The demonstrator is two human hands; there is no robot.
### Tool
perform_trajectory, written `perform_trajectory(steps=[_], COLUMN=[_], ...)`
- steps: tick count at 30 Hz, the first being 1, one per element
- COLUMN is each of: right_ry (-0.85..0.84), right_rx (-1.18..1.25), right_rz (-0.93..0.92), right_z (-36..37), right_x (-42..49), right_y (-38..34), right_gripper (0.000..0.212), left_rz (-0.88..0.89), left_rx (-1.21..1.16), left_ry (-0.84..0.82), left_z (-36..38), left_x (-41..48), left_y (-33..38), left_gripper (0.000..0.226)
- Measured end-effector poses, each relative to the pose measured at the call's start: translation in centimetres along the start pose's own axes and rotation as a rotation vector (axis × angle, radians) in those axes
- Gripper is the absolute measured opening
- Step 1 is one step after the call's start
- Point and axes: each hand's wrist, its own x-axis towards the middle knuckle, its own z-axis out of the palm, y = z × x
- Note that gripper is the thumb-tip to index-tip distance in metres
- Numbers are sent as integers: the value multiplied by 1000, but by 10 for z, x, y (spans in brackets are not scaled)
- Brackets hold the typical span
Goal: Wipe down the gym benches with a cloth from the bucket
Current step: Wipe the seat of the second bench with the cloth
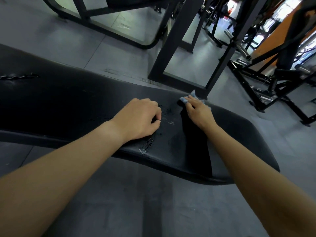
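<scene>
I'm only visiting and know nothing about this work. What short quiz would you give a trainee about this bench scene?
1. Which hand presses the blue cloth onto the bench? A) left B) right C) both
2. True or false: the left hand holds a spray bottle.
3. Fill in: droplets glisten on the bench between the two ___.

Key
1. B: the right hand lies over the cloth at the far edge.
2. False: it rests on the bench with fingers curled and holds nothing.
3. hands
</scene>
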Motion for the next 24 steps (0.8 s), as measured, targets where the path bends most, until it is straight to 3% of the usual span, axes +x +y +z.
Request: perform_trajectory(steps=[4, 12, 17, 24], right_ry=[17, -104, -3, -114], right_rx=[53, -7, 69, 66], right_rz=[104, -148, 44, -198], right_z=[7, 4, 7, 23], right_x=[23, 5, 24, -6], right_y=[-14, -20, -25, -51], right_gripper=[39, 38, 36, 42], left_rz=[5, 12, 18, 38], left_rx=[-2, -4, -8, 36], left_ry=[-20, -25, -43, -46], left_z=[0, 1, 0, -2], left_x=[-1, 1, -1, -4], left_y=[-2, -7, -7, -3], left_gripper=[16, 15, 18, 23])
